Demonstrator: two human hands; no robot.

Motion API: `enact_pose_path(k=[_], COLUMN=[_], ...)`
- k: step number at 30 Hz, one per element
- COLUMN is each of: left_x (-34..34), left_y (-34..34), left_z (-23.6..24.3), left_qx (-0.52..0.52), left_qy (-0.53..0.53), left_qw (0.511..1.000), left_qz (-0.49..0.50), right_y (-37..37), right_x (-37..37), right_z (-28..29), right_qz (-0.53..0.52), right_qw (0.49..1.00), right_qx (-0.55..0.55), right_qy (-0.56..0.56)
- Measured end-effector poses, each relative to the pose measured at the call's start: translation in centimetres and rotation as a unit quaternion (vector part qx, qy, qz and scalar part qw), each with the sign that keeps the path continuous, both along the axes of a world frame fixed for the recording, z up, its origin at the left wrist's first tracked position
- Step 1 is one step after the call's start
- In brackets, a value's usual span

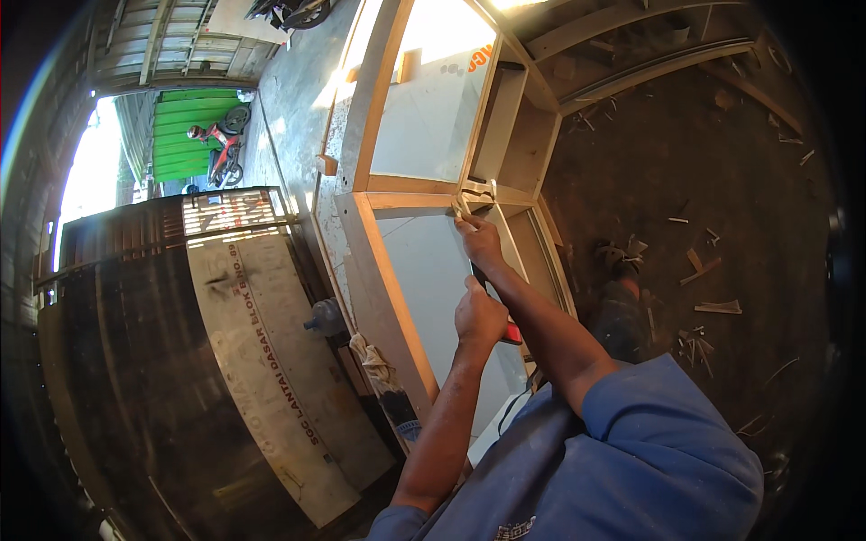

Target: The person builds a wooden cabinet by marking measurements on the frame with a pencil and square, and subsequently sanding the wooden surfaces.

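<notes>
My left hand (481, 316) is closed around a dark, narrow tool with a red end (512, 334) that shows past the heel of the hand. Its exact kind is mostly hidden by my fingers. Farther up, my right hand (480, 240) is closed at a joint of the wooden frame (410, 185), by a small pale piece (464, 200). What its fingers grip there, if anything, I cannot make out. Beneath both hands lies a light grey panel (419, 270) set inside the frame.
A second framed pane (424, 135) and open wooden compartments (528, 144) lie beyond. Wood scraps (717, 307) litter the dark floor on the right. To the left stand a large printed board (280, 361), a clear plastic jug (325, 316) and a cloth (374, 361). A red motorcycle (225, 149) is parked far back.
</notes>
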State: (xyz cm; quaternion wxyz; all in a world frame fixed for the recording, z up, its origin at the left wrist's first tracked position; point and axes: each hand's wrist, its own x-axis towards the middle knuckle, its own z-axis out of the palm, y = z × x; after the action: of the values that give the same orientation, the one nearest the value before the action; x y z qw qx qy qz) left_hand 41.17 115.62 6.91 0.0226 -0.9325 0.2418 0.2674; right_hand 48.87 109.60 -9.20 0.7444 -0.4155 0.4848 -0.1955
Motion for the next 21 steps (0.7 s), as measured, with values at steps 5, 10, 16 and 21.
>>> enact_pose_path(k=[5, 10, 16, 21], left_x=[0.8, 3.3, 0.3, 5.5], left_y=[1.0, 2.3, -0.5, 0.3], left_z=[1.6, 4.4, 10.1, 11.4], left_qx=[0.011, -0.024, -0.067, -0.312], left_qy=[0.004, 0.077, -0.118, -0.207], left_qw=[1.0, 0.992, 0.989, 0.923], left_qz=[-0.01, 0.099, -0.052, 0.086], right_y=[0.5, 1.2, 1.4, 2.1], right_x=[-0.5, -0.6, 0.3, 1.3], right_z=[-0.6, 3.4, 3.1, 4.4], right_qz=[-0.088, -0.078, -0.101, -0.122], right_qw=[0.991, 0.876, 0.891, 0.88], right_qx=[0.048, 0.398, 0.342, 0.365], right_qy=[-0.085, -0.26, -0.28, -0.278])
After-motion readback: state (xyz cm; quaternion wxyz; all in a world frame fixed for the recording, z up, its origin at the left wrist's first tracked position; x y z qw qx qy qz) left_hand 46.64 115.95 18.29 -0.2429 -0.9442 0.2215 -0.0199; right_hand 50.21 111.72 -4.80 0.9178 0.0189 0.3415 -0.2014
